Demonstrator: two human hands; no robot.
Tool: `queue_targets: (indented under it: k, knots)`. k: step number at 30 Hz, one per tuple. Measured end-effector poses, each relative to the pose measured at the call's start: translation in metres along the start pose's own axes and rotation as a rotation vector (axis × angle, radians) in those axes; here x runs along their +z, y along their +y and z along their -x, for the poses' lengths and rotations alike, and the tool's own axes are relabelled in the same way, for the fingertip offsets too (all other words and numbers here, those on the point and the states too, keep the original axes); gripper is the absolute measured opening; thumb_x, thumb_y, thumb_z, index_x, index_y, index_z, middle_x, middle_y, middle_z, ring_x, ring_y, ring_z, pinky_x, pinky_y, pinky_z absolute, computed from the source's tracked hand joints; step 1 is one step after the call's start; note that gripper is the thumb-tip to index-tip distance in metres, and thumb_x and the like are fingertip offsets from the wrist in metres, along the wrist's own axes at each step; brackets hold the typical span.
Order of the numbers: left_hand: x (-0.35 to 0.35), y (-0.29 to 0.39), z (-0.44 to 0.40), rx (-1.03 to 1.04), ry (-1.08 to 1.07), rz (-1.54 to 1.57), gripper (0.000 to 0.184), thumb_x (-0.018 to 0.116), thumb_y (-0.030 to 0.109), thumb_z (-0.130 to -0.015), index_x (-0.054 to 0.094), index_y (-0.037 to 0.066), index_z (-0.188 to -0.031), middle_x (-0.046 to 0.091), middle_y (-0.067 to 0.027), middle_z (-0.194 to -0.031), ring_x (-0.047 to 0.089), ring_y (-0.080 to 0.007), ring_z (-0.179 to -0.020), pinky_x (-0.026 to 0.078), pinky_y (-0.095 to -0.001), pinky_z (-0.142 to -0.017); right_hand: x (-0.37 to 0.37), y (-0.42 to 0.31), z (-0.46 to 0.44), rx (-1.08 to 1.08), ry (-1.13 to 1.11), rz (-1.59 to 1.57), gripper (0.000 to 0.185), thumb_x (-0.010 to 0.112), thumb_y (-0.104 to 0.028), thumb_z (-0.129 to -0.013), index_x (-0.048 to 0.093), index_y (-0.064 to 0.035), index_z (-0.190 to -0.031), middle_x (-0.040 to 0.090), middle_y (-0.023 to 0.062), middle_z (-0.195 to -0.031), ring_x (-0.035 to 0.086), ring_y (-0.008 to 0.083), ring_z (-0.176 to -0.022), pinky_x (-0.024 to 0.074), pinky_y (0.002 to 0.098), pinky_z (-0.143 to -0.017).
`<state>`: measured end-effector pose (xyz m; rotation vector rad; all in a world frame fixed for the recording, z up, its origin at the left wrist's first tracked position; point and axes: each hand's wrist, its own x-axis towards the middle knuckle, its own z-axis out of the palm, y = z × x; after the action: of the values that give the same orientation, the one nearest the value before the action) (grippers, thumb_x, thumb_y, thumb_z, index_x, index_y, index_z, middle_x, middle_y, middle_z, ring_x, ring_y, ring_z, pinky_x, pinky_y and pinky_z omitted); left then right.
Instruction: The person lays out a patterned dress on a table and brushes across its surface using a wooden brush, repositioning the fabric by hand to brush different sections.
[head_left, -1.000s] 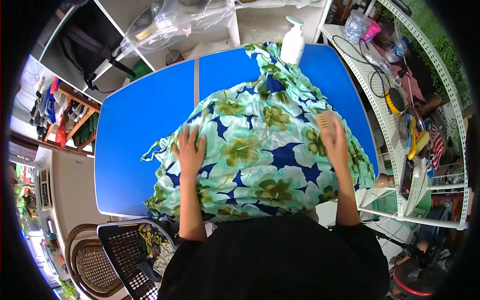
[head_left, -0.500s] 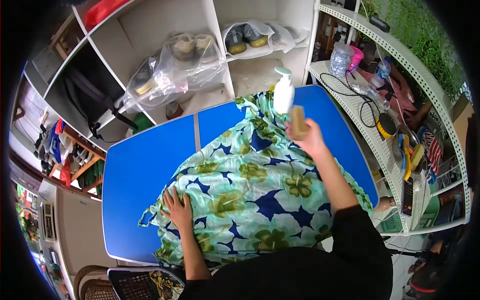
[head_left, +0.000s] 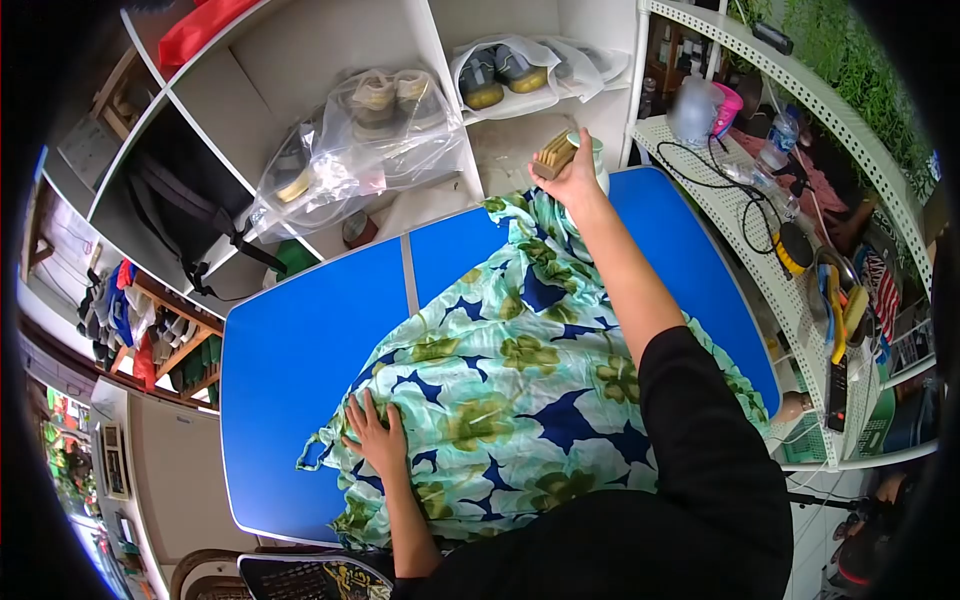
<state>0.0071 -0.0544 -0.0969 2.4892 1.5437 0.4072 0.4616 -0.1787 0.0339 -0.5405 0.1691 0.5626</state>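
Observation:
A floral garment (head_left: 530, 400) in green, white and navy is spread over the blue table (head_left: 290, 340). My left hand (head_left: 380, 437) lies on its left part, fingers spread. At the far side, above the garment's narrow end, my right hand (head_left: 578, 185) grips a wooden scrub brush (head_left: 556, 156). Right behind that hand stands a pale pump bottle (head_left: 601, 165), mostly hidden by my fingers and the brush. Whether the hand touches the bottle I cannot tell.
Shoes in plastic bags (head_left: 375, 130) fill cubbies of the white shelf (head_left: 445, 80) behind the table. On the right, a perforated rack (head_left: 735, 195) carries a jar, cables, a yellow brush (head_left: 795, 248) and other tools. A chair (head_left: 310, 578) stands at the near left.
My right hand has moved away from me with the brush, up to the pump bottle, and turned the brush over. My left hand stays on the garment. The view has shifted slightly.

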Motion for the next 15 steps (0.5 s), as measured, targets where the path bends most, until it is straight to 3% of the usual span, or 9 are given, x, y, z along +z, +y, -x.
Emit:
queue_targets:
  k: [3, 12, 15]
  knots:
    - [0.000, 0.001, 0.000, -0.001, 0.000, 0.003, 0.052, 0.047, 0.040, -0.087, 0.040, 0.025, -0.136, 0.027, -0.0050, -0.147, 0.023, -0.0266, -0.136, 0.005, -0.0623, -0.104, -0.003, -0.002, -0.002, -0.002, 0.003, 0.032, 0.070, 0.044, -0.066, -0.080, 0.043, -0.0054, -0.114, 0.050, 0.0156, -0.099, 0.052, 0.0281, -0.085, 0.0431, 0.0474, -0.084]
    - [0.001, -0.002, 0.000, 0.005, 0.012, -0.001, 0.051, 0.047, 0.040, -0.088, 0.041, 0.024, -0.136, 0.027, -0.0045, -0.147, 0.023, -0.0261, -0.136, 0.006, -0.0624, -0.104, 0.007, -0.018, -0.006, -0.044, 0.192, 0.057, 0.062, 0.041, -0.067, -0.077, 0.050, -0.0137, -0.109, 0.058, 0.0029, -0.089, 0.058, 0.0219, -0.078, 0.0415, 0.0453, -0.084]
    - [0.002, -0.004, 0.000, 0.017, 0.020, 0.000, 0.051, 0.047, 0.040, -0.088, 0.041, 0.024, -0.136, 0.028, -0.0046, -0.147, 0.023, -0.0263, -0.136, 0.006, -0.0625, -0.104, 0.004, -0.011, -0.010, -0.107, 0.125, 0.237, 0.060, 0.033, -0.065, -0.082, 0.050, -0.0138, -0.109, 0.062, 0.0041, -0.088, 0.060, 0.0216, -0.070, 0.0470, 0.0423, -0.069]
